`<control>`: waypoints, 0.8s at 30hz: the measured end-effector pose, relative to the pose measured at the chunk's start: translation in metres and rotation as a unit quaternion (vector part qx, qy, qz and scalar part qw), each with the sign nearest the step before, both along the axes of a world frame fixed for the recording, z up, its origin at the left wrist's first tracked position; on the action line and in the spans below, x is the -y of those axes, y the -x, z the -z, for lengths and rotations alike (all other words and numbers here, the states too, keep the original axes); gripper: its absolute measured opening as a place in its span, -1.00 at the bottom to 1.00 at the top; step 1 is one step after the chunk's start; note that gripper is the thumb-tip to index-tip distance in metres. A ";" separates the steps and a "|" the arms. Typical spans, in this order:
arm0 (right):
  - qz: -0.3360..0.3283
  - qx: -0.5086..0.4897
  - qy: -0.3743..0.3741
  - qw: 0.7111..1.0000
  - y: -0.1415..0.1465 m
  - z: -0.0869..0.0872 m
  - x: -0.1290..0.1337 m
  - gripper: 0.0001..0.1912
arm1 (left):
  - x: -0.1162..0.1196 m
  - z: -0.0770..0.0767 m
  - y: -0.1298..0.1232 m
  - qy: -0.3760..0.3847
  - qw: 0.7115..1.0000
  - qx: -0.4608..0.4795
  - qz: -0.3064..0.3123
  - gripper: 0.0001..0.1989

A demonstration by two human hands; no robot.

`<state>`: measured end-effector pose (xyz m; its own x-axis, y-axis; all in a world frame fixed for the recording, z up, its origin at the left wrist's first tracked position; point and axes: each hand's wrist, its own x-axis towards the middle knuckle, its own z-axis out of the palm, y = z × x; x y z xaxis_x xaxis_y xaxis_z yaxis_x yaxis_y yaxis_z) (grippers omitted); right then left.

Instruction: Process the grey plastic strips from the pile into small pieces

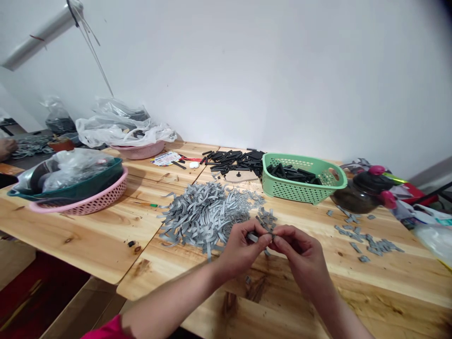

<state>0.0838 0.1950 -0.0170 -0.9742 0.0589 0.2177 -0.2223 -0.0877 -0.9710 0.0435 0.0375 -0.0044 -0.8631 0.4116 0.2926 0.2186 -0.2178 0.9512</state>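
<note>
From here I see the wooden table (88, 240), with a green plastic basket (300, 188) of black tubes (291, 174) beyond the grip. Nearer, a heap of grey strips (203, 219) lies just past the left hand (242, 249). The right hand (298, 249) meets it in a narrow pinch on a small grey strip (253, 238).

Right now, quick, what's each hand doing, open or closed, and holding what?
Left hand: closed, pinching a grey strip.
Right hand: closed, fingertips at the same strip, grip partly hidden.
</note>
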 end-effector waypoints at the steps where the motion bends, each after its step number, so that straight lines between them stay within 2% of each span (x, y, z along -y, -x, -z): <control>1: -0.001 -0.008 -0.007 1.000 0.000 0.000 0.000 -0.92 | 0.000 -0.001 0.000 0.004 1.000 -0.001 0.003 -0.75; 5: 0.004 -0.056 -0.048 0.997 -0.001 -0.002 -0.002 -0.95 | 0.003 -0.007 0.002 0.033 0.999 -0.024 0.012 -0.77; 8: 0.020 -0.095 -0.101 0.990 0.000 -0.006 -0.004 -0.96 | 0.006 -0.014 0.007 0.064 0.995 -0.074 0.004 -0.83; 13: 0.024 -0.162 -0.180 0.970 0.003 -0.010 -0.007 -0.87 | 0.013 -0.019 0.016 0.130 0.979 -0.159 0.000 -0.91; 20: -0.030 -0.220 -0.195 0.955 0.006 -0.014 -0.011 -0.79 | 0.021 -0.022 0.026 0.147 0.960 -0.228 0.068 -0.93; 24: -0.024 -0.213 -0.204 0.955 0.008 -0.010 -0.009 -0.84 | 0.020 -0.019 0.027 0.159 0.957 -0.234 0.065 -0.95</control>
